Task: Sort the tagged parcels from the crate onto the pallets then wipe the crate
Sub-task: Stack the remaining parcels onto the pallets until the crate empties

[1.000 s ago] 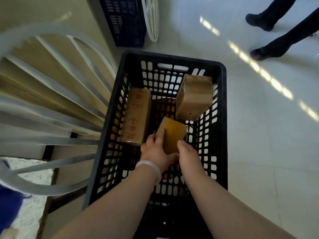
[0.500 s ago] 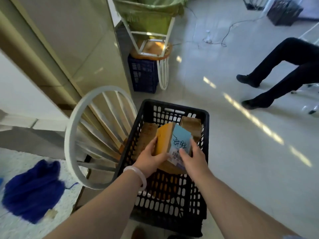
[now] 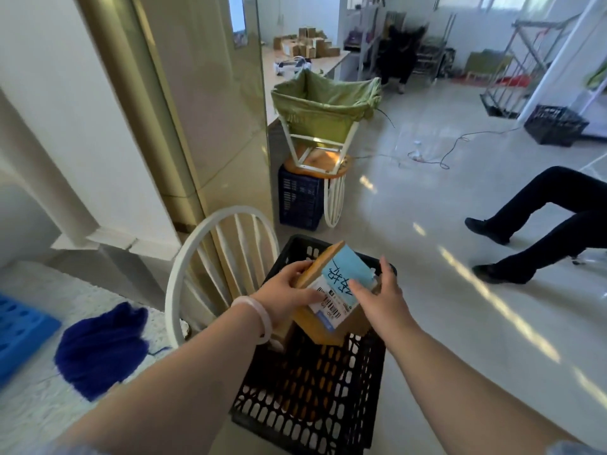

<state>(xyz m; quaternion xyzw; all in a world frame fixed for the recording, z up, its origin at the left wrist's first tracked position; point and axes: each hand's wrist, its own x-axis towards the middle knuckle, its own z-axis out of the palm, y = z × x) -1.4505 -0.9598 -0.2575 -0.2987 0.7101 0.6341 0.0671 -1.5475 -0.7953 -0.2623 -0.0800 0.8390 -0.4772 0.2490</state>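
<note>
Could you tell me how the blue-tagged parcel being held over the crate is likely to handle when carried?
The parcel is probably stiff: its cardboard edges look straight where the left hand grips it. It seems fairly light, since the right hand merely touches it with straight fingers. Flat-sided, it is unlikely to roll.

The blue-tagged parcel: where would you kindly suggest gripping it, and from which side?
Grip the parcel by its opposite narrow edges, coming from left and right: it is a flat box, tagged face up, held above the crate, so both edges seem reachable.
</note>
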